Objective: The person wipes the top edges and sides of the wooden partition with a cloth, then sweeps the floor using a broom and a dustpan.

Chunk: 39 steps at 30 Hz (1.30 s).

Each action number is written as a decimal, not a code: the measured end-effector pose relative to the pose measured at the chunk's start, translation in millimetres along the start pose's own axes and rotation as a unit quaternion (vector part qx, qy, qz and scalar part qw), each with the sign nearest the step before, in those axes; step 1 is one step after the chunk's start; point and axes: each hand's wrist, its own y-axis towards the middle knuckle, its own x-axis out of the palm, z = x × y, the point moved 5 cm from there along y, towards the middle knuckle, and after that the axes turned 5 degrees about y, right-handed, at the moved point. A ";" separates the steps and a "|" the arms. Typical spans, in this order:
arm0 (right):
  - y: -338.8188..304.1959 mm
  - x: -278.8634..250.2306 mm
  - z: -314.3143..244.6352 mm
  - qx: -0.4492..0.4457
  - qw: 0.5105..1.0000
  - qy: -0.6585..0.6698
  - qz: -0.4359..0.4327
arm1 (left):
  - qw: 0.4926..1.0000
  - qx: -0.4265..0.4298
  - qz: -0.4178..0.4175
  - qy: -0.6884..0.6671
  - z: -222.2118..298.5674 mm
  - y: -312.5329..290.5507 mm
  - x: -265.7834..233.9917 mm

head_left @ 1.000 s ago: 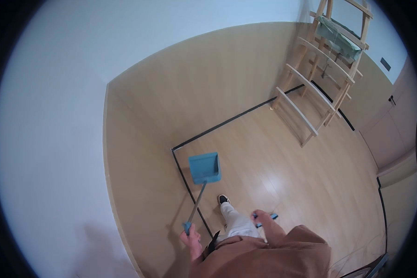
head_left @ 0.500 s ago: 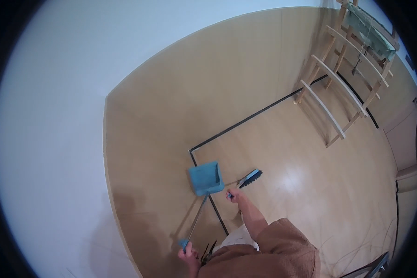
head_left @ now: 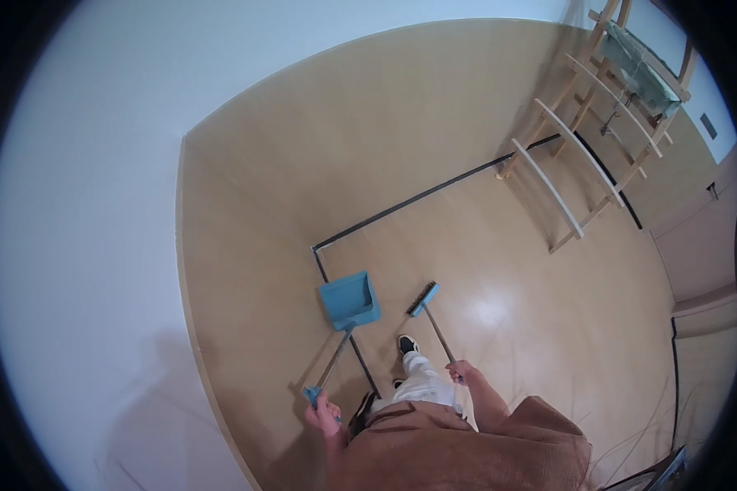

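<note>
My left hand (head_left: 325, 413) is closed round the upper end of the long-handled dustpan's handle, at the lower left of the head view. The blue dustpan (head_left: 345, 288) is by the dark skirting at the wall, its open side facing right. To the right of it, my right hand (head_left: 460, 371) grips the grey handle of a broom. The blue broom head (head_left: 424, 299) with dark bristles is a short way from the pan, apart from it. My foot in a dark shoe (head_left: 408, 345) stands between the two tools.
A wooden rack (head_left: 565, 180) with slats and a green cloth (head_left: 640, 65) stands at the far right by the wall. Dark skirting (head_left: 418, 199) runs along the wall base. Light wood-toned floor (head_left: 516, 319) lies right of the broom. A dark object (head_left: 659, 475) shows at the lower right edge.
My right hand has moved right and nearer to me, and the broom has turned so its head now points away from me. More of my legs and a shoe show.
</note>
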 end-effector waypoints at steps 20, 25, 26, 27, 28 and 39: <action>-68.2 -242.4 162.2 0.005 0.909 0.302 0.288 | 0.998 0.049 -0.026 -0.016 -52.9 -42.8 -41.0; 18.1 -161.7 122.7 0.006 0.936 0.312 0.161 | 0.998 0.040 0.028 -0.038 -61.6 -63.8 -56.9; 35.7 -137.4 114.3 0.005 0.949 0.291 0.122 | 0.996 0.051 0.056 -0.041 -61.8 -69.1 -60.6; 51.1 -110.4 105.4 -0.001 0.962 0.260 0.081 | 0.996 0.054 0.059 -0.042 -66.9 -69.2 -65.7; 65.0 -81.0 97.0 -0.013 0.973 0.225 0.040 | 0.997 0.037 0.054 -0.028 -76.3 -69.6 -72.5; 48.5 25.2 38.1 -0.088 0.988 0.091 -0.086 | 0.997 0.030 0.074 -0.021 -139.0 -144.7 -123.4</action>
